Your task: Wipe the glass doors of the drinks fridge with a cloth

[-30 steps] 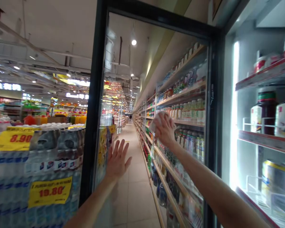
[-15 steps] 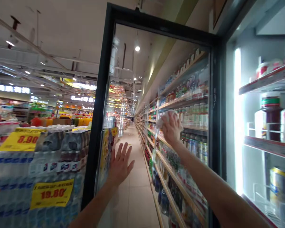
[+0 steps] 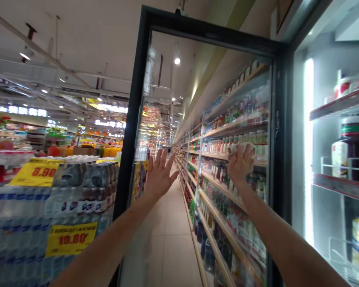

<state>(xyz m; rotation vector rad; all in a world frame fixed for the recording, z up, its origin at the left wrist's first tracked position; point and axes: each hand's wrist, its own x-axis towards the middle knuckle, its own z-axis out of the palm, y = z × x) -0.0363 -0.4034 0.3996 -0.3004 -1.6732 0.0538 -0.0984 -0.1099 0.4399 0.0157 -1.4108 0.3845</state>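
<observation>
A glass door (image 3: 209, 38) with a black frame stands swung out from a lit fridge. My right hand (image 3: 238, 164) presses a pale crumpled cloth (image 3: 250, 150) to the glass, on the side nearer the hinge. Fingers spread and holding nothing, my left hand (image 3: 160, 175) is at the left part of the pane; whether the palm touches the glass I cannot tell. Shelves of bottles and a long aisle show in the pane behind both hands.
On the right, the fridge shelves (image 3: 341, 187) hold bottles and cans beside a bright light strip (image 3: 309, 151). Shrink-wrapped bottle packs (image 3: 20, 223) are stacked at the left, with yellow price signs (image 3: 71, 238). Tiled floor (image 3: 179, 255) runs along the aisle.
My right hand has slid the cloth rightward across the glass, toward the hinge side. My left hand has moved up and a little right, its fingers still spread. The view has shifted slightly.
</observation>
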